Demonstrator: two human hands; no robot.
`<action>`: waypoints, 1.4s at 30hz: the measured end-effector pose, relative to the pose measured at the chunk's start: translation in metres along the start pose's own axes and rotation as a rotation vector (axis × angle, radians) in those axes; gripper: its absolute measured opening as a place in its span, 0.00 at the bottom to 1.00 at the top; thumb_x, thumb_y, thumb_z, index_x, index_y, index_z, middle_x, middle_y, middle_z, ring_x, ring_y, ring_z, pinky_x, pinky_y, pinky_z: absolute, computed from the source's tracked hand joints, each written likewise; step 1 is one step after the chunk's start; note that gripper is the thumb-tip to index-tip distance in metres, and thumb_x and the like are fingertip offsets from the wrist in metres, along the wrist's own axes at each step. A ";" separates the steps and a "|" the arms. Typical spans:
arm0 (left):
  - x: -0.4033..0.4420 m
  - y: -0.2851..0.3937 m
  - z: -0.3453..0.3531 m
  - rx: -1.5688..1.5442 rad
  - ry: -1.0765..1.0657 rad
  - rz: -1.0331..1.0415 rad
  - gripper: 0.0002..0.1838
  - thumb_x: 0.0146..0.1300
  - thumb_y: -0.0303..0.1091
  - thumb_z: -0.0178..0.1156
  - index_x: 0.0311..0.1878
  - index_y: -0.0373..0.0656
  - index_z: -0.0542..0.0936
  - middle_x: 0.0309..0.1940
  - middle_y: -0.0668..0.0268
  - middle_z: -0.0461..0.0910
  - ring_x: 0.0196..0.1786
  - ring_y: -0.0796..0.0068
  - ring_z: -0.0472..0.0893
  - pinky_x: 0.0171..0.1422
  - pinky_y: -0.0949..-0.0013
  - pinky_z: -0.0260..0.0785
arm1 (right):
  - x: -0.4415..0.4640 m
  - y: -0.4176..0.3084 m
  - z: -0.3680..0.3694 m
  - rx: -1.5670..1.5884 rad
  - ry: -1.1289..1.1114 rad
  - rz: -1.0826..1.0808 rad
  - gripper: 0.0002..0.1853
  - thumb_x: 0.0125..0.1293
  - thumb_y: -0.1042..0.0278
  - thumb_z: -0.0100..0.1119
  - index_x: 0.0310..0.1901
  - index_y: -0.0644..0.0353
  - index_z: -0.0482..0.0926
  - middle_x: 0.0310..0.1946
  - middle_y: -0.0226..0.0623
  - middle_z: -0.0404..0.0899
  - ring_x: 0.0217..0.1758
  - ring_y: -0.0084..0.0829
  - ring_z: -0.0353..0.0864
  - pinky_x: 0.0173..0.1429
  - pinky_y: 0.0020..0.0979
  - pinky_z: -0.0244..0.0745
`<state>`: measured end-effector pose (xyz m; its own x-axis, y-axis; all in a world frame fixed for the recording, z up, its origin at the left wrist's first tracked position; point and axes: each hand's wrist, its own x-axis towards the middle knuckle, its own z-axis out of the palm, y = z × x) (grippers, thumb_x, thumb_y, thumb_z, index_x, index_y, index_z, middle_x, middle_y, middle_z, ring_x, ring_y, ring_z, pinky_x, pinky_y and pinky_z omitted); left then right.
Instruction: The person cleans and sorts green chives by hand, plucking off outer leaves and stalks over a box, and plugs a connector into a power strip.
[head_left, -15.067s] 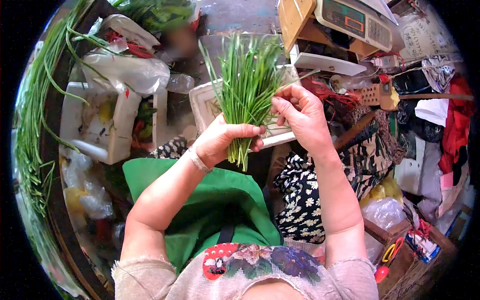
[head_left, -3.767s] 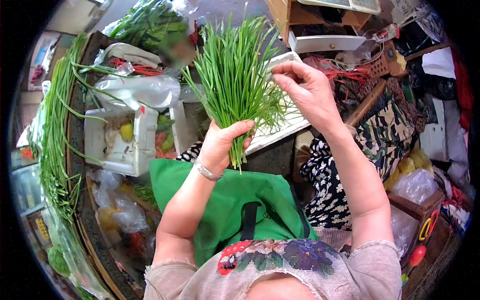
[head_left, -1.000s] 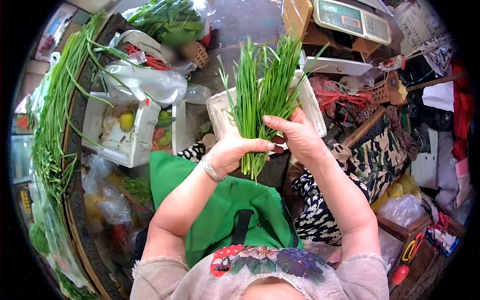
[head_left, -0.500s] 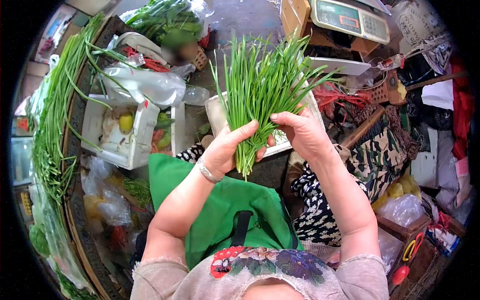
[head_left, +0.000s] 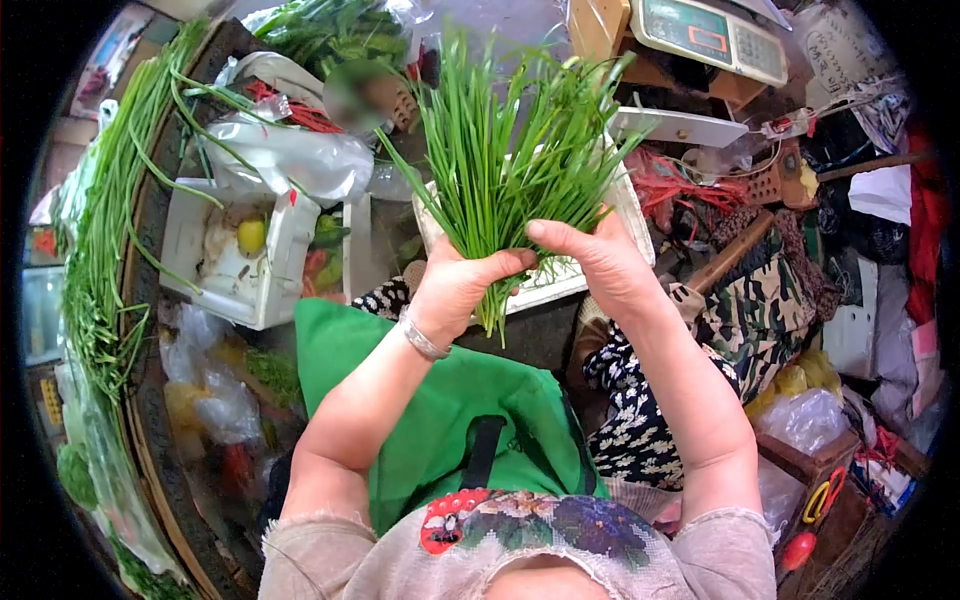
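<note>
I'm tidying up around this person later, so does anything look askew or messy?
Yes, mildly. Far left, the long green stems look untidy: a few straggle across the edge of the white box. Inside, brown stains near a yellow fruit look dirty. The green bunch in the left hand shows no obvious damage.

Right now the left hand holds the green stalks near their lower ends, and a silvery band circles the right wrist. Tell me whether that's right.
Not quite: the wrist is wrong. The head view shows the silvery band around the left wrist. The left hand does hold the green stalks near their lower ends.
</note>
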<state>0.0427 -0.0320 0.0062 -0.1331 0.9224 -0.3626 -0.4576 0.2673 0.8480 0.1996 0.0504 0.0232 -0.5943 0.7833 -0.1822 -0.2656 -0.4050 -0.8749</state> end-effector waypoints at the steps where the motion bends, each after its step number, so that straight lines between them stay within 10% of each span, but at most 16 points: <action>1: 0.000 0.000 0.002 -0.022 0.013 0.031 0.21 0.55 0.21 0.67 0.53 0.40 0.77 0.43 0.65 0.82 0.37 0.75 0.82 0.33 0.75 0.76 | -0.003 -0.005 0.002 -0.017 -0.009 0.024 0.21 0.59 0.69 0.68 0.54 0.59 0.76 0.44 0.28 0.81 0.46 0.24 0.78 0.56 0.29 0.71; 14: 0.003 0.009 -0.001 -0.109 0.044 -0.026 0.21 0.53 0.22 0.70 0.51 0.40 0.76 0.39 0.66 0.82 0.32 0.76 0.80 0.29 0.75 0.75 | 0.014 -0.005 -0.038 0.045 0.216 0.035 0.17 0.62 0.70 0.63 0.52 0.57 0.76 0.40 0.25 0.80 0.37 0.17 0.77 0.38 0.20 0.72; 20: 0.004 0.008 -0.003 -0.078 0.058 -0.037 0.22 0.53 0.21 0.70 0.51 0.40 0.75 0.40 0.65 0.81 0.33 0.76 0.80 0.30 0.75 0.74 | 0.020 -0.033 -0.058 -0.270 0.523 -0.452 0.30 0.62 0.71 0.65 0.64 0.60 0.65 0.52 0.37 0.72 0.50 0.25 0.73 0.50 0.27 0.72; 27: 0.007 0.001 0.009 0.012 0.122 0.186 0.23 0.52 0.21 0.70 0.52 0.40 0.76 0.40 0.66 0.81 0.34 0.76 0.80 0.32 0.75 0.75 | 0.004 -0.017 -0.014 -1.060 0.066 -0.747 0.08 0.58 0.73 0.64 0.40 0.56 0.81 0.37 0.34 0.76 0.43 0.36 0.76 0.50 0.37 0.69; 30: 0.005 0.006 0.001 -0.048 0.003 0.104 0.28 0.49 0.19 0.71 0.56 0.37 0.75 0.49 0.64 0.81 0.48 0.73 0.81 0.55 0.71 0.73 | 0.000 -0.008 -0.009 -1.286 0.015 -0.777 0.07 0.56 0.71 0.65 0.38 0.54 0.81 0.34 0.33 0.75 0.42 0.38 0.74 0.48 0.38 0.66; 42: 0.006 0.008 -0.002 -0.059 0.047 0.033 0.21 0.54 0.22 0.69 0.52 0.43 0.77 0.41 0.70 0.81 0.34 0.79 0.81 0.30 0.77 0.75 | 0.006 -0.011 -0.014 -1.008 0.074 -0.632 0.04 0.58 0.71 0.65 0.35 0.57 0.82 0.29 0.34 0.79 0.36 0.37 0.78 0.42 0.36 0.68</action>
<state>0.0367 -0.0249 0.0101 -0.1893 0.9158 -0.3541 -0.5029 0.2193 0.8361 0.2094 0.0660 0.0253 -0.5184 0.7496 0.4116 0.2400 0.5895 -0.7713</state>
